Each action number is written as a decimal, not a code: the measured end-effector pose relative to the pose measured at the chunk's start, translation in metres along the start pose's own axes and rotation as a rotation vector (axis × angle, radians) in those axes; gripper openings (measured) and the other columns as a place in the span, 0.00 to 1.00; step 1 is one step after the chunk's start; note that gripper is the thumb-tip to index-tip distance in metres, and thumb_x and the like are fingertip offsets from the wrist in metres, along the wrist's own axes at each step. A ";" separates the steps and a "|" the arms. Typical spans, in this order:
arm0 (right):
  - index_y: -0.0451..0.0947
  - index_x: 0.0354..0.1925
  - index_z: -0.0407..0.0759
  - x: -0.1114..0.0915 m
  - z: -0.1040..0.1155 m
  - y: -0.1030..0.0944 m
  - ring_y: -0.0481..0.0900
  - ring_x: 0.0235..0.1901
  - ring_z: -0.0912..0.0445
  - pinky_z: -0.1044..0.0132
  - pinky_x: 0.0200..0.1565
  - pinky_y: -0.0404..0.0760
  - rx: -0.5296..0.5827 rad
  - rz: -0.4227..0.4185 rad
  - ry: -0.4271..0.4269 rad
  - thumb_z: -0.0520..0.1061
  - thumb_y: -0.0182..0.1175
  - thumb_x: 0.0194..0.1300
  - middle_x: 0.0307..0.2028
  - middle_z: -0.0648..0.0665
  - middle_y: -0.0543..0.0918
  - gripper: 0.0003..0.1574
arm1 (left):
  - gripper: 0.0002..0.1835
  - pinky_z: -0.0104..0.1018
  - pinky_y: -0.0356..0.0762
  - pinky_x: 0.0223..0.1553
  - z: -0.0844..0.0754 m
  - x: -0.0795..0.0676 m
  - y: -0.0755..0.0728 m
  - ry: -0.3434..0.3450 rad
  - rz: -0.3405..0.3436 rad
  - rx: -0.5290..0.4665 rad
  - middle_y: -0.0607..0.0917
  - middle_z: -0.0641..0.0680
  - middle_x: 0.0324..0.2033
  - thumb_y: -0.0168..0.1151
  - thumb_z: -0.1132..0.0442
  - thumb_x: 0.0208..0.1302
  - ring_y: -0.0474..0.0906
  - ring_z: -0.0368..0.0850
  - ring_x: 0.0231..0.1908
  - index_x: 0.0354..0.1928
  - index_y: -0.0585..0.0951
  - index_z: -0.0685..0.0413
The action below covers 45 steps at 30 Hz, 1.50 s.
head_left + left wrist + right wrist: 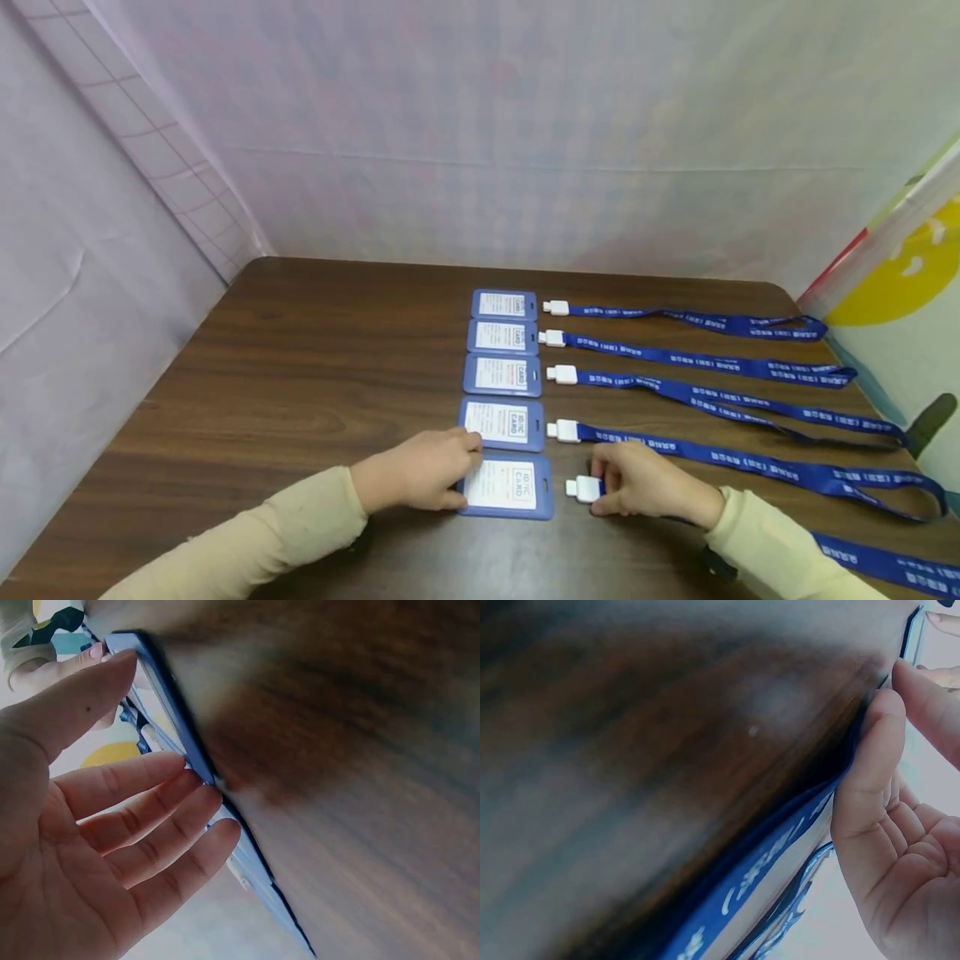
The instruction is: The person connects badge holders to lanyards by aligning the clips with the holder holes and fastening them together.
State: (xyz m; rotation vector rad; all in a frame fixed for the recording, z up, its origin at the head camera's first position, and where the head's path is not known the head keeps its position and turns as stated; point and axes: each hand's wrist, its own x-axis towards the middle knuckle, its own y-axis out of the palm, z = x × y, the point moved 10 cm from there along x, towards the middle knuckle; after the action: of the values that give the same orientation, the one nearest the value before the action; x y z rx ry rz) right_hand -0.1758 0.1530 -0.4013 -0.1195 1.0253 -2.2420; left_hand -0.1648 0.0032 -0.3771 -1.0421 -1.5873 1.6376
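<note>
My left hand (423, 468) is at the left end of the nearest blue ID card holder (506, 487). In the left wrist view its thumb and index fingertip touch the holder (169, 694), while the other fingers stay relaxed and fairly straight. To the right of that holder, my right hand (641, 483) pinches a blue lanyard between thumb and index finger, just behind its white clip (585, 489). The clip points at the holder's slot, with a small gap between. From under the fingers the lanyard's strap (769, 859) trails away, bearing white lettering.
Several more holders, among them one just beyond (501, 423), form a column up the brown table (300, 358). Each has a blue lanyard (720, 458) laid out to its right, clip toward the holder. White cloth (480, 125) hangs behind the table.
</note>
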 end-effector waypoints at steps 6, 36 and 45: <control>0.70 0.27 0.44 0.001 0.000 -0.001 0.69 0.09 0.68 0.70 0.12 0.70 -0.024 -0.004 -0.006 0.41 0.70 0.45 0.11 0.58 0.73 0.16 | 0.24 0.29 0.71 0.26 -0.002 0.001 0.000 -0.011 0.027 0.036 0.72 0.48 0.32 0.68 0.44 0.46 0.67 0.40 0.31 0.36 0.80 0.57; 0.72 0.23 0.47 0.016 0.019 -0.003 0.65 0.12 0.69 0.73 0.15 0.67 -0.207 -0.006 -0.135 0.44 0.71 0.42 0.12 0.61 0.70 0.15 | 0.25 0.30 0.71 0.25 -0.003 0.004 -0.001 -0.042 0.038 0.064 0.72 0.49 0.32 0.70 0.43 0.42 0.68 0.41 0.31 0.34 0.80 0.58; 0.72 0.22 0.46 0.019 0.022 -0.002 0.66 0.13 0.69 0.74 0.16 0.68 -0.207 0.002 -0.147 0.44 0.71 0.42 0.12 0.60 0.70 0.15 | 0.26 0.30 0.71 0.26 -0.002 0.005 0.001 -0.053 0.050 0.055 0.73 0.49 0.33 0.70 0.43 0.43 0.67 0.41 0.31 0.35 0.80 0.58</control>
State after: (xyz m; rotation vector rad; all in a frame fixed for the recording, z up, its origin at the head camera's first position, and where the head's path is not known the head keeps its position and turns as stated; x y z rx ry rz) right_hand -0.1841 0.1290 -0.3884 -0.3673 1.1719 -2.0857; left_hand -0.1657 0.0087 -0.3790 -1.0261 -1.5523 1.7455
